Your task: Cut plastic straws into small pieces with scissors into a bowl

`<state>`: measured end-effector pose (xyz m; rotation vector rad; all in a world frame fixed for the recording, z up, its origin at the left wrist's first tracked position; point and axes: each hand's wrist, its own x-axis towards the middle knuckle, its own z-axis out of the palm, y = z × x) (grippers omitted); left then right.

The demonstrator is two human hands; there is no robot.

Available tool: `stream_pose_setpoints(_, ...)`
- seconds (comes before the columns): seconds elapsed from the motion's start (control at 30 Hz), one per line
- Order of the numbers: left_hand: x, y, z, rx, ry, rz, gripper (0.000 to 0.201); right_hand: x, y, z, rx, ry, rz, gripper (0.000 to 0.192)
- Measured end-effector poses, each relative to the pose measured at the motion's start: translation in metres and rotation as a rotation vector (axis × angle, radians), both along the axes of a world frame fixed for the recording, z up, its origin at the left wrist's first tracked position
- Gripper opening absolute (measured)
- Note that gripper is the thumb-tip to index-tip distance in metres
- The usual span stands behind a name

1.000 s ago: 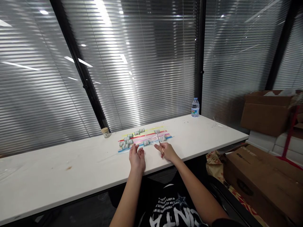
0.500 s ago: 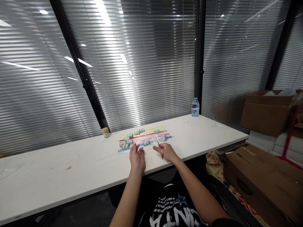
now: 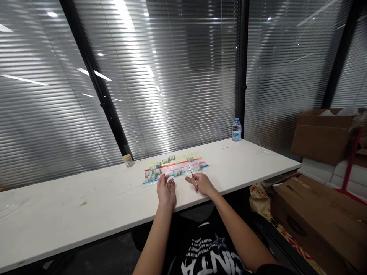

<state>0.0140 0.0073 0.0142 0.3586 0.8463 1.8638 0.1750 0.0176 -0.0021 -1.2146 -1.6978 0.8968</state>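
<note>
Tweezers [image 3: 192, 173] pinched in right hand [image 3: 203, 183] fingers, mid-frame; left hand [image 3: 165, 190] lay loose, empty on surface [image 3: 86, 198]. Risk: tip could nudge small rolls [image 3: 155, 171] off striped sheet [image 3: 205, 165].

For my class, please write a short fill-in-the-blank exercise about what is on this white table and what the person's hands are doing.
1. The right hand holds a thin ____.
2. The left hand rests on the ____ table.
3. The small rolls lie on a sheet with coloured ____.
4. At the far right end of the table stands a water ____.

Missing words: stick; white; stripes; bottle
</note>
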Motion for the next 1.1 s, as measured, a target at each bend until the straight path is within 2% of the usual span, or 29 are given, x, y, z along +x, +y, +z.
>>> stream_pose_setpoints(0.63, -0.0008, 0.0009, -0.0012, -0.001, -0.001, 0.002, 0.008, -0.0002, 0.0019, -0.0028, 0.007, 0.006, 0.005, 0.047)
stream_pose_setpoints(0.8, -0.0013, 0.0026, -0.0024, 0.006, -0.009, 0.003, 0.008, -0.0006, 0.0011, -0.0018, -0.002, 0.053, -0.019, 0.050)
stream_pose_setpoints(1.1, -0.0016, 0.0031, -0.0025, 0.000, -0.009, -0.006, 0.009, -0.0004, 0.0000, -0.0018, -0.011, 0.067, 0.046, 0.052)
